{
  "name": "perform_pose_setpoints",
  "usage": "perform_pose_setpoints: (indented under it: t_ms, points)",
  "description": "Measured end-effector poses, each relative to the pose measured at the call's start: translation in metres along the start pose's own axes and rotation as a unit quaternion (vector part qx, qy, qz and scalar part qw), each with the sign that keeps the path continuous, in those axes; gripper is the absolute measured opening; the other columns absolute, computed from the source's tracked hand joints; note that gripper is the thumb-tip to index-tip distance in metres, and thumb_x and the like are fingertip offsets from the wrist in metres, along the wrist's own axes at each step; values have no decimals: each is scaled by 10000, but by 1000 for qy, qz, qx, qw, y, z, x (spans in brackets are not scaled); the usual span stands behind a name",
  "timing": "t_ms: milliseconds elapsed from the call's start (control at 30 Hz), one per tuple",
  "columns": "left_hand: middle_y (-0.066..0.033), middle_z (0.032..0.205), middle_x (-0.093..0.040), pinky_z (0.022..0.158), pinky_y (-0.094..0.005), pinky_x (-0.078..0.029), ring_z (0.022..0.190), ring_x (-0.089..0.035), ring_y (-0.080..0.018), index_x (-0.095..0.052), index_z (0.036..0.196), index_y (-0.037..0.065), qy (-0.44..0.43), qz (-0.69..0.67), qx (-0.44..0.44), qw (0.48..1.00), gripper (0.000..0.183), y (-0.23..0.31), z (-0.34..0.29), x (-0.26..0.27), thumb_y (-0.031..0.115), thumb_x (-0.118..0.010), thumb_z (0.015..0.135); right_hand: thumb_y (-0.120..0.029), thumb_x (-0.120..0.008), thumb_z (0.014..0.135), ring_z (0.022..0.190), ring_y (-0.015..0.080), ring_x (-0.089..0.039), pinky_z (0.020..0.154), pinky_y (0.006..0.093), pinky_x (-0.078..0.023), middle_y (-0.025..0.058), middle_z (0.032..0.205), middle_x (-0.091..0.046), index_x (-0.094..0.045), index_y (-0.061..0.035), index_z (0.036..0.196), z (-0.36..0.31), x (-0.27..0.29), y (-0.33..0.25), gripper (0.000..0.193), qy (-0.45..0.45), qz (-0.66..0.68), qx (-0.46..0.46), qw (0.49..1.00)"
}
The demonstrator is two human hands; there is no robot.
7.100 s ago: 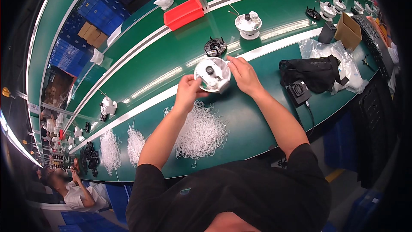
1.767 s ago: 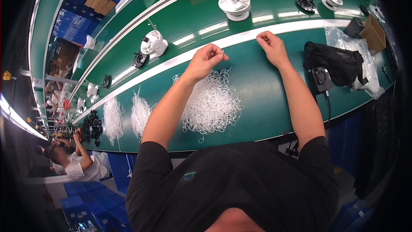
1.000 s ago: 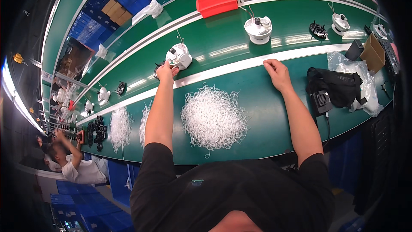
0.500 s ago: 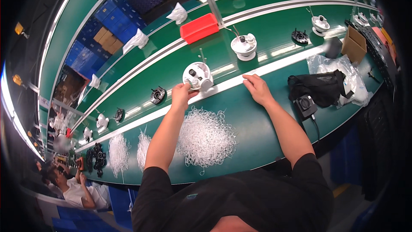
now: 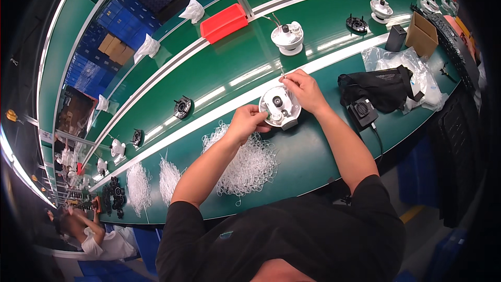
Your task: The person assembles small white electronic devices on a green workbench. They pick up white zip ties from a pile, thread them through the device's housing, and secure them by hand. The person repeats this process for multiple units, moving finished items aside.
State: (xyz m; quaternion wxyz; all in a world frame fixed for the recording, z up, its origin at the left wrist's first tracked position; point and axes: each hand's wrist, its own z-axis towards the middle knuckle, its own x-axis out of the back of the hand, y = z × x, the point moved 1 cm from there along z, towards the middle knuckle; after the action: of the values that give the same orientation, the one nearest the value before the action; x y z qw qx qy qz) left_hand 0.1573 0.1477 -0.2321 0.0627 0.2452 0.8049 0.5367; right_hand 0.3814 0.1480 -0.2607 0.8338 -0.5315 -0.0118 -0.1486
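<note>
A white dome camera unit (image 5: 271,99) with a black lens in its middle is held tilted over the near side of the bench. My left hand (image 5: 247,124) grips its left rim, fingers closed on the edge. At the far rim my right hand (image 5: 306,92) is closed, thumb and fingers pinching the thin cable (image 5: 282,73) that rises from the unit. Under and beside my left hand spreads a heap of clear-white thin loops (image 5: 248,164). Another white dome camera unit (image 5: 287,39) stands on the green conveyor just beyond my hands.
Black ring-shaped parts (image 5: 182,107) ride the conveyor. A red bin (image 5: 224,23) stands beyond it. To my right lie a black mesh pouch (image 5: 376,89), a black boxy device (image 5: 361,112), plastic bags and an open carton (image 5: 421,35). A co-worker (image 5: 107,240) sits far left.
My left hand has brought the dome camera unit off the conveyor edge, right and nearer, turning it. My right hand has moved in from the bench edge and closed on its cable.
</note>
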Motion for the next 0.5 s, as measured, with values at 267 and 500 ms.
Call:
perform_pose_setpoints:
  t_ms: [267,500]
  points:
    - [-135,995,-711,506,-227,-507,697,-691,-148,-588,1165,-63,87,17,-137,987,281,21,14,35,104,-641,945,-159,-537,983,788,185,-643,761,315,-494,84,821,-679,-655,15,986,2,-3,-12,209,-81,9,-46,996]
    - [-31,842,-660,610,-225,-483,720,-581,-76,-661,1055,9,73,-17,-245,967,163,45,28,16,86,-695,916,-198,-542,971,809,328,-632,859,433,-413,124,825,-680,-629,-47,958,1,-7,-13,175,-90,-162,108,977]
